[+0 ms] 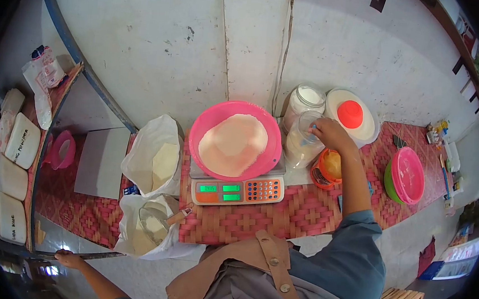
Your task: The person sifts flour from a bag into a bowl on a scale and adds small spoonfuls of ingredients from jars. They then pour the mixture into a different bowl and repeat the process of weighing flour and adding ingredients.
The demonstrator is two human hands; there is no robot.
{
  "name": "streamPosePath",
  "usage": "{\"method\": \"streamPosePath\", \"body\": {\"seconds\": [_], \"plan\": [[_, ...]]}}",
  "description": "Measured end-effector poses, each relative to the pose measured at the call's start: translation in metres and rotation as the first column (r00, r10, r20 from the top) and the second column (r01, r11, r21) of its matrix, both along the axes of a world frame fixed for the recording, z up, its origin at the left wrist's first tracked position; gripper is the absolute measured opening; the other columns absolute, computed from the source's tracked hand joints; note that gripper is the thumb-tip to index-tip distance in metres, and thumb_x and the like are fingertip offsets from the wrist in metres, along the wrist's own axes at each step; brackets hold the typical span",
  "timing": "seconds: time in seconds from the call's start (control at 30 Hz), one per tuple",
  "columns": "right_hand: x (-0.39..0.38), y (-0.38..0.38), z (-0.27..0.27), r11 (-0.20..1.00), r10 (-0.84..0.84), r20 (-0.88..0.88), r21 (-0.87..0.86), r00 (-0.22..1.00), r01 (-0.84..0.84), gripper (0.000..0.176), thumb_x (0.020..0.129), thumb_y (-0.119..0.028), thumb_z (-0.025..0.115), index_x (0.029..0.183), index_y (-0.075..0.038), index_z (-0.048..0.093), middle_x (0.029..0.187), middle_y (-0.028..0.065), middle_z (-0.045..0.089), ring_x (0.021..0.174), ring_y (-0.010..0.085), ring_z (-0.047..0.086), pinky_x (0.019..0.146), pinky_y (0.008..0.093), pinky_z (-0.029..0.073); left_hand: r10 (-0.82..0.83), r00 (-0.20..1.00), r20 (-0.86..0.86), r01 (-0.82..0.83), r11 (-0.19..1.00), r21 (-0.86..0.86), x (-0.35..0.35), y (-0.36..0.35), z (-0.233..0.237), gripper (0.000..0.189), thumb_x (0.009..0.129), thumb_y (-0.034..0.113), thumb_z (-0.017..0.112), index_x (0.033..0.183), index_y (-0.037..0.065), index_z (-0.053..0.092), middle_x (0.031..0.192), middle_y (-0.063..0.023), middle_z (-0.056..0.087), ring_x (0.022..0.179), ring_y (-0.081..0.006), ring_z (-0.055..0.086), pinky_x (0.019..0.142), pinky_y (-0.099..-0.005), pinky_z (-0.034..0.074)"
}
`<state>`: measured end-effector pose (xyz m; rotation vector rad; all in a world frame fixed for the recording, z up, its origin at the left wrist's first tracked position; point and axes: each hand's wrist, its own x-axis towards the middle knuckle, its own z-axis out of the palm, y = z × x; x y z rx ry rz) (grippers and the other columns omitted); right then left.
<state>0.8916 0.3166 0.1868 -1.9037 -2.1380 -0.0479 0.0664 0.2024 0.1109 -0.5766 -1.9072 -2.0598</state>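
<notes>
The right hand (328, 133) is at the mouth of the front jar (302, 145), its fingers closed on a small blue piece (313, 126), mostly hidden. The jar holds pale powder and stands toward the counter's back edge, right of the scale (237, 190). The left hand (69, 258) is low at the far left, fingers curled at a dark rail (99, 255) below the shelf (56, 118); whether it grips firmly, I cannot tell.

The scale sits around the middle of the counter (302, 210), set back from its front edge, its display lit green. On it rests the pink bowl (276, 147), with pale powder (234, 140) inside.

Behind the front jar is the back jar (305, 98), white inside; to its right is a white tub (368, 123) with a red bowl (350, 114) on top. An orange tub (321, 178) is beside the right forearm. Left of the scale are two white bags (138, 155) of powder, the nearer bag with a sieve (154, 221). Toward the counter's right end, a pink basin (403, 179) rests in a green one (388, 181).
</notes>
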Motion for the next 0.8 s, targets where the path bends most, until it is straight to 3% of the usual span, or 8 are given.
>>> {"method": "streamPosePath", "body": {"seconds": [0.07, 0.2, 0.27, 0.5, 0.57, 0.7, 0.77, 0.8], "plan": [[0.005, -0.006, 0.002, 0.975, -0.029, -0.164, -0.224, 0.986, -0.009, 0.025, 0.080, -0.028, 0.049, 0.084, -0.005, 0.058, 0.076, 0.0137, 0.056, 0.072, 0.0299, 0.053, 0.066, 0.0364, 0.041, 0.005, 1.000, 0.025, -0.005, 1.000, 0.006, -0.005, -0.001, -0.003, 0.048, 0.087, 0.042, 0.030, 0.063, 0.004, 0.046, 0.055, -0.0010, 0.036, 0.049, -0.0133, 0.034, 0.045, -0.0254, 0.029], [0.009, -0.008, 0.010, 0.960, -0.117, -0.311, -0.279, 0.943, 0.027, 0.025, 0.080, -0.027, 0.051, 0.082, -0.004, 0.059, 0.072, 0.0108, 0.056, 0.067, 0.0224, 0.054, 0.063, 0.0320, 0.042, 0.011, 1.000, 0.004, -0.010, 0.998, -0.056, -0.008, -0.003, -0.007, 0.048, 0.086, 0.042, 0.030, 0.063, 0.004, 0.047, 0.055, -0.0018, 0.037, 0.049, -0.0138, 0.035, 0.045, -0.0255, 0.030], [0.007, -0.009, 0.015, 0.966, -0.176, -0.552, -0.257, 0.815, 0.034, 0.025, 0.082, -0.024, 0.051, 0.080, -0.001, 0.059, 0.069, 0.0059, 0.055, 0.064, 0.0129, 0.051, 0.059, 0.0265, 0.041, 0.016, 1.000, -0.018, -0.017, 0.998, -0.056, -0.009, -0.003, -0.008, 0.048, 0.087, 0.042, 0.030, 0.063, 0.004, 0.047, 0.055, -0.0022, 0.038, 0.050, -0.0139, 0.036, 0.045, -0.0256, 0.031], [-0.011, -0.034, 0.048, 0.997, 0.014, -0.731, 0.061, 0.682, 0.044, 0.022, 0.085, -0.021, 0.047, 0.081, -0.003, 0.058, 0.069, -0.0009, 0.054, 0.062, 0.0068, 0.047, 0.057, 0.0214, 0.040, 0.055, 0.998, 0.012, -0.055, 0.998, -0.020, 0.012, 0.001, 0.006, 0.045, 0.086, 0.038, 0.030, 0.061, 0.004, 0.045, 0.055, -0.0022, 0.037, 0.048, -0.0134, 0.035, 0.044, -0.0247, 0.029], [-0.014, -0.042, 0.052, 0.950, 0.051, -0.776, 0.232, 0.629, 0.209, 0.023, 0.084, -0.022, 0.049, 0.077, -0.002, 0.059, 0.063, 0.0004, 0.051, 0.058, 0.0059, 0.046, 0.053, 0.0196, 0.039, 0.053, 0.998, 0.024, -0.053, 0.999, -0.010, 0.009, 0.000, 0.003, 0.045, 0.086, 0.038, 0.030, 0.061, 0.004, 0.045, 0.055, -0.0023, 0.037, 0.048, -0.0133, 0.034, 0.043, -0.0246, 0.029], [0.009, -0.044, 0.030, 0.877, 0.023, -0.876, 0.249, 0.482, 0.411, 0.024, 0.084, -0.022, 0.048, 0.077, -0.001, 0.058, 0.057, 0.0000, 0.048, 0.050, 0.0055, 0.043, 0.047, 0.0190, 0.037, 0.027, 0.999, -0.038, -0.028, 0.999, -0.023, -0.005, -0.001, -0.006, 0.045, 0.086, 0.038, 0.031, 0.061, 0.004, 0.044, 0.055, -0.0022, 0.037, 0.048, -0.0131, 0.034, 0.043, -0.0250, 0.028], [0.020, -0.046, 0.019, 0.719, -0.099, -0.951, 0.136, 0.294, 0.681, 0.026, 0.085, -0.022, 0.047, 0.077, 0.000, 0.058, 0.054, -0.0001, 0.045, 0.045, 0.0056, 0.041, 0.042, 0.0191, 0.033, 0.017, 0.999, -0.037, -0.017, 1.000, -0.017, -0.004, -0.001, -0.005, 0.045, 0.087, 0.039, 0.031, 0.061, 0.004, 0.043, 0.054, -0.0021, 0.036, 0.048, -0.0130, 0.034, 0.043, -0.0251, 0.028], [0.024, -0.049, 0.013, 0.719, -0.098, -0.951, 0.137, 0.294, 0.681, 0.026, 0.085, -0.022, 0.047, 0.077, 0.000, 0.058, 0.054, -0.0001, 0.045, 0.045, 0.0056, 0.041, 0.042, 0.0191, 0.033, 0.005, 0.999, -0.036, -0.005, 1.000, 0.000, 0.001, 0.000, -0.002, 0.045, 0.087, 0.040, 0.031, 0.061, 0.004, 0.043, 0.054, -0.0020, 0.036, 0.048, -0.0130, 0.034, 0.043, -0.0250, 0.028]]}}
